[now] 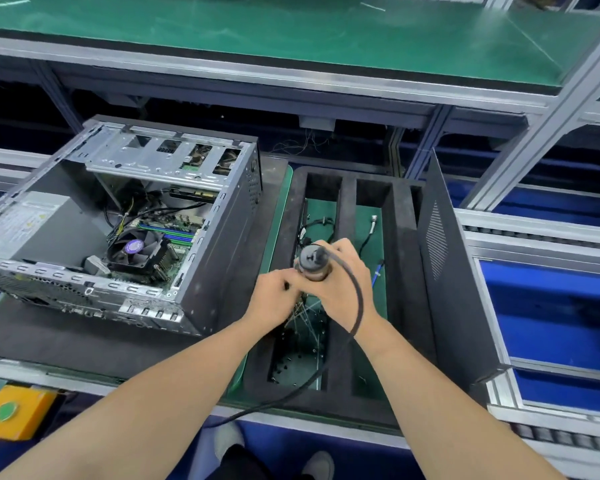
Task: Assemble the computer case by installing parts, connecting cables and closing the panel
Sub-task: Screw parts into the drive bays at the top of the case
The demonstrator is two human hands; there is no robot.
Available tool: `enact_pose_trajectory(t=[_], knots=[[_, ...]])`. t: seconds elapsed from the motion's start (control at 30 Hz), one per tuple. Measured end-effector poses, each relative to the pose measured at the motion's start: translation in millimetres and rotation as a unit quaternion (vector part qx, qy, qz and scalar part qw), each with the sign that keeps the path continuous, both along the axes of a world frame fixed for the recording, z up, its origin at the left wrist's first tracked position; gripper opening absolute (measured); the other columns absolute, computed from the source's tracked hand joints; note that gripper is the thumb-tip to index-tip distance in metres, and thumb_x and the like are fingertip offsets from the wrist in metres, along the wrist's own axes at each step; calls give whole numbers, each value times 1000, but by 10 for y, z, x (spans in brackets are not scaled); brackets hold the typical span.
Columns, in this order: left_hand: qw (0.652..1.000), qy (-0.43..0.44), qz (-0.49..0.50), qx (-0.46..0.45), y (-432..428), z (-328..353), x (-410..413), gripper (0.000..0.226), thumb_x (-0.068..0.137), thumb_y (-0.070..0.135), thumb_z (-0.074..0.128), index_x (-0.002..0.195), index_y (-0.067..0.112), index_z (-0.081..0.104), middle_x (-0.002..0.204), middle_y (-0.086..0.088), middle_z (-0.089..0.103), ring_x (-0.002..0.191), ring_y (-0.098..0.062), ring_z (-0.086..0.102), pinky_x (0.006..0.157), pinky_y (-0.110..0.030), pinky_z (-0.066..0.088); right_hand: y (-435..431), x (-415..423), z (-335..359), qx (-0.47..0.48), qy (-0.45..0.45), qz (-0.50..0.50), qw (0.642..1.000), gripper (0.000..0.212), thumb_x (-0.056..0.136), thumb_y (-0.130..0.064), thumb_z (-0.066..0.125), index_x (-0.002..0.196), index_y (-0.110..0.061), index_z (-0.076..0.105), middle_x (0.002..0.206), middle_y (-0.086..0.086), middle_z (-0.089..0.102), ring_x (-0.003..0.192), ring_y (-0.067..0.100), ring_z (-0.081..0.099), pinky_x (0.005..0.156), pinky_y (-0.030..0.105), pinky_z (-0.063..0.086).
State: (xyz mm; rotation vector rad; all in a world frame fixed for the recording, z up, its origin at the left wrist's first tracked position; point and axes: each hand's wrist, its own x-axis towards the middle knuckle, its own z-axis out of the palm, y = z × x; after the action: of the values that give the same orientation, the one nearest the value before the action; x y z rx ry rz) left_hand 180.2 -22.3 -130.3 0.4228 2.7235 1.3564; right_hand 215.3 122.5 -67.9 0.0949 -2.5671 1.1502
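Aluminium framing and a green-matted shelf run behind a counter covered with a dark mat. On it sits a black foam tray with two long compartments side by side. The tray's left compartment holds a tangle of black cables at its far end and a scatter of small dark screws at its near end. The right compartment holds a thin black cable with a silver connector and a blue cable.

Left of the tray the computer case lies on its side, open face up. Inside it are a grey power supply, a motherboard with a fan and loose wiring. The dark side panel stands on edge against the tray's right side, off the case.

Both hands hover over the tray's left compartment. The right hand has its fingers wrapped round an electric screwdriver, held roughly upright. Its black cord loops past the wrist and drops off the counter's near edge. The left hand touches the right. Its fingers are curled and pinch a small dark piece by the tool's lower end; it is too small to identify. A yellow box with a green button sits well to the tray's near left.
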Motion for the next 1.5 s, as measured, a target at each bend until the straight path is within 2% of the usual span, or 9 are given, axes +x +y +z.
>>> enact_pose_trajectory(t=[0.07, 0.17, 0.27, 0.4, 0.53, 0.87, 1.07, 1.27, 1.5], knots=[[963, -188, 35, 187, 55, 167, 25, 23, 91, 15, 60, 79, 32, 72, 82, 6, 75, 79, -12, 70, 68, -28, 56, -56, 35, 48, 29, -5, 11, 999, 42, 70, -64, 77, 101, -42, 60, 89, -13, 46, 83, 2, 53, 63, 37, 54], [781, -436, 22, 448, 62, 338, -52, 22, 101, 34, 56, 104, 18, 70, 95, -3, 76, 85, -16, 74, 68, -32, 58, -140, 76, 118, 79, 3, 38, 996, 35, 75, -34, 87, 103, -40, 68, 97, -32, 50, 98, 0, 52, 64, 36, 52], [693, -490, 13, 528, 17, 436, -160, 23, 104, 27, 54, 112, 7, 62, 95, -9, 67, 89, -18, 67, 85, -27, 53, -153, 112, 158, 143, 6, 98, 985, 41, 78, 6, 72, 106, -24, 73, 104, -26, 55, 112, 18, 52, 77, 44, 55], [775, -420, 56, 468, -60, 541, -285, 40, 94, 24, 70, 132, 19, 56, 103, -7, 69, 79, -20, 68, 69, -30, 56, -96, 228, 226, -47, -67, 59, 995, 57, 77, 25, 56, 115, -13, 75, 134, 2, 59, 124, -1, 53, 102, 22, 50], [872, -321, 63, 365, 34, 615, -222, 56, 80, 23, 87, 125, 34, 55, 99, -5, 76, 68, -17, 73, 56, -28, 56, -93, 254, 220, -351, -268, -75, 894, 35, 97, -30, 73, 125, -16, 57, 128, 6, 61, 111, 21, 69, 90, 45, 61], [998, -27, 26, 45, -41, 128, -105, 23, 99, 13, 59, 112, 30, 68, 101, 8, 66, 88, -5, 62, 83, -23, 49, 91, 535, -431, -368, -249, -200, 873, 45, 98, -13, 71, 135, -19, 47, 134, 28, 54, 50, 19, 59, 47, 35, 56], [963, 181, -100, -170, -118, -349, 42, 9, 93, 20, 69, 99, 21, 75, 102, 7, 62, 104, -18, 51, 91, -25, 33, 187, 516, -685, -417, -210, -161, 870, 48, 100, -19, 68, 142, -14, 46, 84, 8, 61, 57, 25, 62, 60, 49, 63], [767, 108, -292, -561, 253, -287, 347, 29, 84, 25, 66, 64, 24, 45, 61, 8, 47, 60, -17, 45, 78, -37, 23, 252, 442, -702, -441, -207, -143, 862, 18, 97, -18, 66, 110, -21, 55, 70, 8, 59, 53, 32, 59, 53, 46, 58], [787, 69, -239, -565, 376, -259, 463, 25, 81, 17, 66, 68, 27, 48, 68, 7, 63, 66, -19, 55, 79, -35, 28, 315, 437, -699, -462, -208, -120, 853, 36, 96, -20, 64, 126, -29, 48, 74, 12, 61, 54, 33, 60, 50, 43, 57]])
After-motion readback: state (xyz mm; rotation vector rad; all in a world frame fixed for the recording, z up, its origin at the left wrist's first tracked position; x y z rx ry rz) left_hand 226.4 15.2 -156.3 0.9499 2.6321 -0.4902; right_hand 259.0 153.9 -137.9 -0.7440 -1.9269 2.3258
